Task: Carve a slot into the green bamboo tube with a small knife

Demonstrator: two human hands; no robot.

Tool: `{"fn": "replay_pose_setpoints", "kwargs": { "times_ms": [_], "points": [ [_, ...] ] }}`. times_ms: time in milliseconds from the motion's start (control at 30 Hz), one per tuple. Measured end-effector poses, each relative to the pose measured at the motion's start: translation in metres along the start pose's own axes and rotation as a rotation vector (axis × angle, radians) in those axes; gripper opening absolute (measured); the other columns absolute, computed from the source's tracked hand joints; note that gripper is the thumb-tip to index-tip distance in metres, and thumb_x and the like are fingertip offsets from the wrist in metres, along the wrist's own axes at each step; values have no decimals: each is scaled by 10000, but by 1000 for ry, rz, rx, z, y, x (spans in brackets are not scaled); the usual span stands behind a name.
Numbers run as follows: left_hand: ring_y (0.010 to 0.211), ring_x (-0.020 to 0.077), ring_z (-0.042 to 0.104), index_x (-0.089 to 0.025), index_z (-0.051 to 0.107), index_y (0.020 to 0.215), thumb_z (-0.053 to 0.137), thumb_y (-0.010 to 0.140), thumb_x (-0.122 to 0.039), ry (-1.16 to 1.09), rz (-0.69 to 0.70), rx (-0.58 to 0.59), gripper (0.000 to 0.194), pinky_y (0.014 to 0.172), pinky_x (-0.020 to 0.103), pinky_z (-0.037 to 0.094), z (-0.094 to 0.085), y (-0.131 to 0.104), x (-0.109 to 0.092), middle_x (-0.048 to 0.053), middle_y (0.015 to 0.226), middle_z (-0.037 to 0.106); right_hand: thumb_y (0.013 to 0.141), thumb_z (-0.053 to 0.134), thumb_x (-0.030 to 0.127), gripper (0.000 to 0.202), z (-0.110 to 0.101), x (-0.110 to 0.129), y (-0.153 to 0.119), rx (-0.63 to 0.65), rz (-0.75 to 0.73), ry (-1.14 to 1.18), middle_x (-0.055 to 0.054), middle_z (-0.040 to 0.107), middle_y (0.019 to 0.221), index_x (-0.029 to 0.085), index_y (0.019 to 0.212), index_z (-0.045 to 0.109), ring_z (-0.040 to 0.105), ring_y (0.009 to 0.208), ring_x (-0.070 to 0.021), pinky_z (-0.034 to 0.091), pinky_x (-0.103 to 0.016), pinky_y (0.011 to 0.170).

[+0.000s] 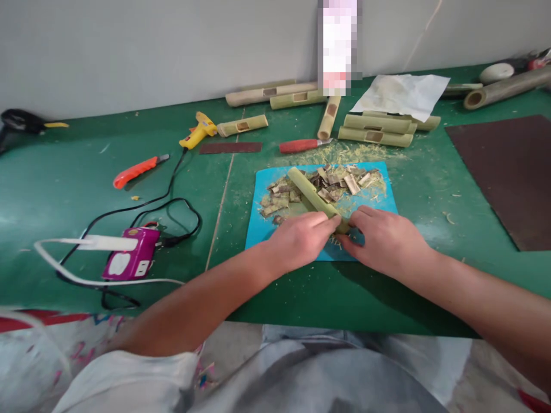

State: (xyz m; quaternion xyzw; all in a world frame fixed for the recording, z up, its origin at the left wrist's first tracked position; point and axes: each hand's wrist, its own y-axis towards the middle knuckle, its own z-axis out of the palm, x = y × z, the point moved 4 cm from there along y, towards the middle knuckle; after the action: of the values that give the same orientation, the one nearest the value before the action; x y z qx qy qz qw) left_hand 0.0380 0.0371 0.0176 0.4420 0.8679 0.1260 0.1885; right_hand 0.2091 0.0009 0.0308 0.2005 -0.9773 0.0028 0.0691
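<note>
A green bamboo tube (310, 190) lies slantwise above a blue mat (253, 229), its near end between my hands. My left hand (301, 236) is closed round the tube near that end, fingers pressed together. At the very end of the tube, my right hand (381, 234) grips it between thumb and curled fingers. Bamboo chips (275, 202) and shavings are scattered over the mat on both sides of the tube. Whether a small tool is hidden in either hand cannot be made out.
Behind the mat lie a red-handled knife (299, 145) and cut bamboo tubes (374, 136). A yellow glue gun (198, 132), an orange cutter (135, 172) and a purple power strip (133, 252) with cords are at left. A dark board (508, 172) lies at right.
</note>
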Motion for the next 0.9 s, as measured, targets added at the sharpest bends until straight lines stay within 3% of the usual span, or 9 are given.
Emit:
{"fn": "replay_pose_setpoints", "kwargs": {
  "times_ms": [167, 300, 433, 567, 700, 833, 900],
  "points": [
    [723, 170, 643, -72, 688, 1095, 402, 1023, -240, 75, -95, -167, 339, 652, 285, 540, -9, -3, 13, 107, 821, 681, 892, 538, 427, 293, -1, 0, -1, -11, 11, -31, -61, 654, 810, 166, 807, 641, 575, 670, -170, 282, -309, 554],
    [702, 158, 637, -100, 657, 1176, 373, 1025, -210, -14, 24, -42, 340, 618, 263, 527, 0, -3, -2, 66, 772, 657, 899, 536, 405, 275, -1, -1, 0, 31, 17, -16, -56, 658, 812, 171, 809, 650, 576, 668, -168, 276, -310, 555],
    [692, 154, 634, -83, 671, 1133, 387, 1033, -246, 24, -66, -122, 343, 631, 264, 525, -3, -2, -5, 83, 792, 657, 904, 526, 421, 299, -1, -1, 0, 19, 28, -26, -59, 657, 825, 167, 807, 651, 581, 676, -172, 278, -315, 560],
    [707, 157, 639, -118, 652, 1180, 338, 1044, -232, -64, 23, 27, 361, 631, 255, 525, 1, -2, -8, 62, 775, 649, 904, 526, 401, 278, 1, 0, -1, 38, 13, -17, -60, 660, 826, 167, 834, 659, 591, 695, -181, 268, -316, 555],
    [716, 168, 640, -85, 676, 1131, 345, 1042, -265, 64, -84, -114, 387, 651, 272, 530, -6, -2, 3, 101, 809, 672, 920, 498, 422, 313, -3, 1, -2, 17, 16, -41, -70, 660, 830, 172, 814, 653, 574, 676, -174, 262, -316, 551],
    [680, 152, 623, -108, 657, 1189, 325, 1039, -223, 34, 6, -22, 382, 614, 250, 505, -1, -5, -7, 62, 733, 652, 901, 532, 390, 262, -4, 1, -2, 38, 3, -32, -71, 660, 831, 173, 814, 652, 576, 685, -176, 267, -312, 552],
    [689, 149, 626, -111, 662, 1176, 359, 1034, -224, 8, 12, -56, 353, 625, 251, 509, -1, -5, -8, 65, 768, 665, 910, 521, 403, 283, -4, 0, -2, 34, 10, -29, -70, 659, 836, 170, 811, 648, 578, 686, -177, 267, -313, 551]
  ]
}}
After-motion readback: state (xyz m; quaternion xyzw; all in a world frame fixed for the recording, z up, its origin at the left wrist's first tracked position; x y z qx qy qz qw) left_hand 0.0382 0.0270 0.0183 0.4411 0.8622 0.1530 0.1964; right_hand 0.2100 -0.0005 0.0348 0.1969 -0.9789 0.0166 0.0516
